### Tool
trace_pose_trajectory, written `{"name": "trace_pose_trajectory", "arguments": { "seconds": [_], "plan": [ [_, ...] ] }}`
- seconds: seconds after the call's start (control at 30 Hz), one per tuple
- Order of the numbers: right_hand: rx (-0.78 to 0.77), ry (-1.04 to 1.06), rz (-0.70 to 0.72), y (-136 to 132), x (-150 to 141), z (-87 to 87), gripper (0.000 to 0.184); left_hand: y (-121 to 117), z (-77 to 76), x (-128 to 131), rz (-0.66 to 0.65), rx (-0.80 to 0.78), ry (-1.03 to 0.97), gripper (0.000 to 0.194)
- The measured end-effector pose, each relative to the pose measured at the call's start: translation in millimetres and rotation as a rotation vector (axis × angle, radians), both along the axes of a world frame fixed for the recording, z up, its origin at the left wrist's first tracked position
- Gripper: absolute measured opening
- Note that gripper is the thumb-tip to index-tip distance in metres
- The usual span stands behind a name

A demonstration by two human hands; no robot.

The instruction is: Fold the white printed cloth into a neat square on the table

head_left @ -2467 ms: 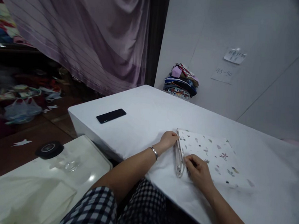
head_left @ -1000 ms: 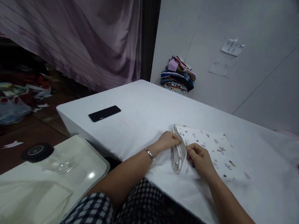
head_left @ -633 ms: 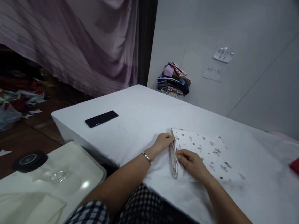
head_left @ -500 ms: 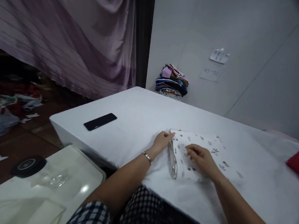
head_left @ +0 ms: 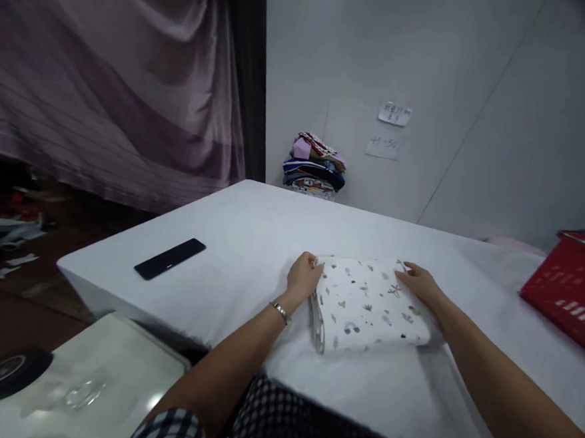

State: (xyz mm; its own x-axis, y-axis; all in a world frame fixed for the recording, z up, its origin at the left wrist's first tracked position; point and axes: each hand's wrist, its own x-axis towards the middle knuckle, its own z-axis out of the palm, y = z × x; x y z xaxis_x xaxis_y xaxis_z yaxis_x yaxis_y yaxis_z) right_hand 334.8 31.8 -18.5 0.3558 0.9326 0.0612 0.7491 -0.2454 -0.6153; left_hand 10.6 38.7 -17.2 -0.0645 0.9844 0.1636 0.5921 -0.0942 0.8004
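Note:
A folded white cloth (head_left: 361,304) printed with small plants and shapes lies on the white-covered table (head_left: 251,243) in front of me. Its layered fold faces left. My left hand (head_left: 303,276) pinches the far left corner, with a silver bracelet on the wrist. At the far right corner, my right hand (head_left: 418,281) grips the cloth's edge between thumb and fingers. Whether the cloth is a garment or a sheet, I cannot tell.
A black phone (head_left: 169,258) lies on the table's left side. At the right edge stands a red basket (head_left: 568,291). Folded fabrics (head_left: 313,167) are stacked by the wall. Lower left, a pale surface (head_left: 122,360) holds a round dark object (head_left: 9,369).
My right hand has moved from the middle of the cloth to its far right corner and taken hold there. My left hand stays at the left corner. The view has turned right.

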Motion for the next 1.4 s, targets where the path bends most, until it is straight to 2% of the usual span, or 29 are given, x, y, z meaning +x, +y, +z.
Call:
{"name": "trace_pose_trajectory", "arguments": {
  "seconds": [0.07,0.13,0.27,0.33,0.4,0.47,0.5,0.57,0.67,0.7,0.77,0.87,0.97,1.1,1.23,1.33,1.4],
  "plan": [
    [-0.001,0.065,-0.023,1,-1,0.8,0.059,-5,6.3,1,0.004,0.133,0.063,0.009],
    [-0.01,0.118,-0.032,1,-1,3.3,0.059,-8,11.7,2,-0.011,0.201,0.106,0.006],
    [-0.042,0.247,0.051,2,-1,6.6,0.046,-16,15.6,0,-0.075,0.34,0.236,0.005],
    [-0.052,0.355,0.104,4,0,5.4,0.047,-23,14.2,-2,-0.188,0.435,0.297,0.01],
    [-0.04,0.44,0.116,6,1,3.3,0.056,-31,12.4,-3,-0.368,0.477,0.295,0.016],
    [-0.017,0.505,0.127,8,3,1.3,0.066,-36,12.4,-3,-0.505,0.429,0.236,0.021],
    [-0.006,0.534,0.135,10,4,0.6,0.068,-36,13.5,-3,-0.526,0.376,0.187,0.022],
    [0.03,0.58,0.129,14,5,-0.3,0.068,-29,17.2,0,-0.451,0.271,0.056,0.02],
    [0.14,0.605,0.065,21,6,-1.7,0.063,2,20.8,5,-0.178,0.19,-0.126,0.013],
    [0.17,0.597,0.043,23,6,-2.5,0.062,14,19.7,7,-0.097,0.152,-0.136,0.013],
    [0.172,0.551,-0.001,26,7,-4.7,0.058,37,13.1,10,-0.019,0.009,-0.049,0.012],
    [0.084,0.469,-0.054,27,8,-7.3,0.052,56,-2.3,12,0.005,-0.149,0.06,0.013],
    [0.011,0.508,-0.017,24,10,-5.2,0.056,59,-13.2,10,-0.007,-0.125,0.065,0.021],
    [0.001,0.488,-0.001,24,11,1.7,0.057,57,-15.3,7,-0.019,-0.11,0.082,0.028],
    [0.12,0.188,-0.004,35,7,-0.5,0.045,59,-15.8,7,-0.05,-0.117,0.076,0.024],
    [0.073,-0.026,0.024,43,7,-9.1,0.04,62,-16.3,6,-0.032,-0.118,0.128,0.024],
    [0.025,-0.061,0.036,46,8,-13.0,0.04,62,-11.8,6,-0.033,-0.153,0.153,0.028]
  ]
}}
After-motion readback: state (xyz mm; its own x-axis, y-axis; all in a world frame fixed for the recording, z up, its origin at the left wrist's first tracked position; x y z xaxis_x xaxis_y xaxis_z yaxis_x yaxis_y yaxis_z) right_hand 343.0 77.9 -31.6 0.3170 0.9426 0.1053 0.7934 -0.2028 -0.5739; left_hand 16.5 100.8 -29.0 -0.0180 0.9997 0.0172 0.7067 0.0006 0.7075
